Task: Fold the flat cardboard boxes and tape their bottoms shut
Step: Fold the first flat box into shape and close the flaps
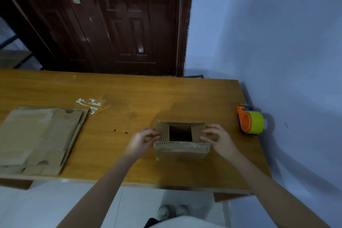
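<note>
One small brown corrugated cardboard box (pixel 182 139) stands erected on the orange-brown wooden bench (pixel 129 87), held between the two hands. Left hand (pixel 143 139) at the box's left side, fingers curled and pinching the left end flap; right hand (pixel 217 138) at the right side, fingers curled onto the right end flap. Both short flaps look folded inward, leaving a dark square gap in the middle. The two long flaps, near and far, stand upright, not yet closed. No tape visible across this opening; a pale strip on the near flap may be old tape, cannot tell. Judgement: this box is opened into shape and partway through flap folding; closing the long flaps and taping remain. Well off to the left of the left hand, a stack of flat brown cardboard blanks (pixel 39 139) lies unfolded, so most of the work seems ahead. To the right of the right hand, near the wall, an orange tape dispenser with a yellow-green roll (pixel 250 122) rests untouched. Scraps of clear tape (pixel 88 103) stuck beyond the stack.
</note>
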Tool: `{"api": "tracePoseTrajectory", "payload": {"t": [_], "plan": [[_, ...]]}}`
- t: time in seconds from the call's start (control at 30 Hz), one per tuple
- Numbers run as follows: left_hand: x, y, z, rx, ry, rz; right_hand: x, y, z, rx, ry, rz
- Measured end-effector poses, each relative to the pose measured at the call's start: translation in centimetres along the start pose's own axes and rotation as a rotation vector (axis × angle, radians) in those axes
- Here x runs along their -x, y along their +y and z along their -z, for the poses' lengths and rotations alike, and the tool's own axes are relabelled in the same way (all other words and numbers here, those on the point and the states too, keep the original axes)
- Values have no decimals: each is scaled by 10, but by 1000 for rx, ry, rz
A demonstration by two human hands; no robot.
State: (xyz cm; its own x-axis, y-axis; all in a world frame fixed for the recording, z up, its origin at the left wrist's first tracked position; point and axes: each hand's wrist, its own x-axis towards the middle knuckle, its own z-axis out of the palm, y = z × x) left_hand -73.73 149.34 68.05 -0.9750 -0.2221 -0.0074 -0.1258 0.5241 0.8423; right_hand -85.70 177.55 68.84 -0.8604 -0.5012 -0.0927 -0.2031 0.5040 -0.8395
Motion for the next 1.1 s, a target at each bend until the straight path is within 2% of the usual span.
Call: {"api": "tracePoseTrajectory", "payload": {"t": [0.1, 0.2, 0.3, 0.4, 0.6, 0.87, 1.03, 1.1], "plan": [[-2, -2, 2, -102, -58, -46, 2, -2, 8, -32, -77, -25], [4, 1, 10, 104, -179, 172, 8, 1, 23, -170, -233, -122], [8, 2, 20, 192, -333, 181, 8, 5, 31, -57, -384, -56], [4, 8, 26, 47, -473, 124, 3, 5, 33, 103, -407, 1], [-7, -5, 24, -101, -394, 56, 0, 8, 33, 172, -327, 29], [0, 4, 15, -99, -139, -19, 7, 5, 26, 13, -226, 27], [-4, 16, 14, -431, -134, -134, 8, 2, 26, -11, -219, 36], [-6, 12, 14, -527, -134, -262, 7, -1, 27, 51, -241, 57]]}}
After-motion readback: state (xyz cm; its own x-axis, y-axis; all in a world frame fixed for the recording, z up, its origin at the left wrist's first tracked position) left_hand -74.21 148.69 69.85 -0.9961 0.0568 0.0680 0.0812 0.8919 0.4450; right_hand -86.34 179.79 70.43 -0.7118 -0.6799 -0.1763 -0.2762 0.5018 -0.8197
